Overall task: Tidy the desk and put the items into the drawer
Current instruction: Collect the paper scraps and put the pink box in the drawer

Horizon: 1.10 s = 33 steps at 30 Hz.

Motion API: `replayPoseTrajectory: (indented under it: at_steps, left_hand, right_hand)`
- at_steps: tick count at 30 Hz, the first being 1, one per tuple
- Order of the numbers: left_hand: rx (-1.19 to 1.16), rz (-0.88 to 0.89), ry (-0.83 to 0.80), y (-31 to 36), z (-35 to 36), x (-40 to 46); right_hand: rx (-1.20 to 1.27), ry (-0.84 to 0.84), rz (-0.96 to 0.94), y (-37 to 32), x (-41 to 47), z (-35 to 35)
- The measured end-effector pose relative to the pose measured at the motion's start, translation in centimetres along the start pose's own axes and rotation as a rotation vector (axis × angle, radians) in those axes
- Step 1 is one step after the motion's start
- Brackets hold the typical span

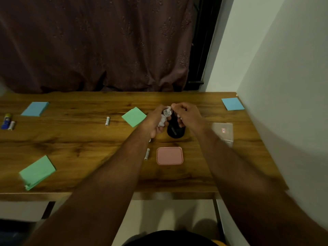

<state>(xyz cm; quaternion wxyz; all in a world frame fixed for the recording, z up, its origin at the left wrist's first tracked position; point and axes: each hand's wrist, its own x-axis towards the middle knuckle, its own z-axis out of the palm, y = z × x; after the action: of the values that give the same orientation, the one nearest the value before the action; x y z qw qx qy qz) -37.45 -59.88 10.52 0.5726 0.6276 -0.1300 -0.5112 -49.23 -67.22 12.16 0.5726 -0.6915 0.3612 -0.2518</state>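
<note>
Over the middle of the wood-grain bench [88,139], both hands meet above a black cylindrical cup [175,130]. The left hand [156,121] grips a bunch of small white tubes [165,116] with printed labels, its fingers curled round them. The right hand [186,115] pinches the top of one of those tubes between thumb and fingertips, just above the cup's mouth.

Two more white tubes lie flat on the bench: one [107,121] left of the hands, another [147,153] partly under the left forearm. Just beside that one sits a pink rounded-square lid or box [169,155] with a raised rim. A green square pad of notes [134,116] lies touching the left wrist's outline, and a second green pad [37,172] lies near the front left edge, its corner ragged. Two pale blue pads rest at the back, one far left [35,108] and one at the right corner [232,103]. A glue stick with a blue label [6,121] and a short white tube [11,125] lie side by side at the left edge. A clear plastic packet [222,133] with a small red mark lies right of the cup. Dark patterned curtain fabric [97,41] hangs behind the bench.
</note>
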Motion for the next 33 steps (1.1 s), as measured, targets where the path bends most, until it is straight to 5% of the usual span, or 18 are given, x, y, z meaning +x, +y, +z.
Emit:
replayPoseTrajectory:
  at_steps: [4,9,16,24,27,33]
  left_hand:
    - [-0.129,-0.060,-0.002,-0.9,-2.6,-0.7]
    - [-0.300,-0.018,0.151,-2.4,-9.5,-1.1]
    - [0.323,0.102,0.518,-8.5,-22.1,-2.7]
    - [0.703,0.138,0.454,-11.0,-24.5,-3.5]
    - [0.711,0.201,0.558,-10.8,-25.0,-3.5]
    - [1.017,0.157,0.758,-9.7,-26.3,-2.8]
  right_hand:
    - [0.007,-0.064,0.090,0.5,-0.6,3.8]
    - [-0.299,-0.127,-0.052,0.9,-1.7,10.8]
    - [-0.738,-0.222,-0.035,6.2,-3.4,19.4]
    - [-0.882,-0.259,-0.046,8.4,-4.7,21.4]
    - [-0.881,-0.285,-0.004,7.5,-4.5,20.5]
    - [-0.826,0.006,-0.099,5.8,-4.3,17.3]
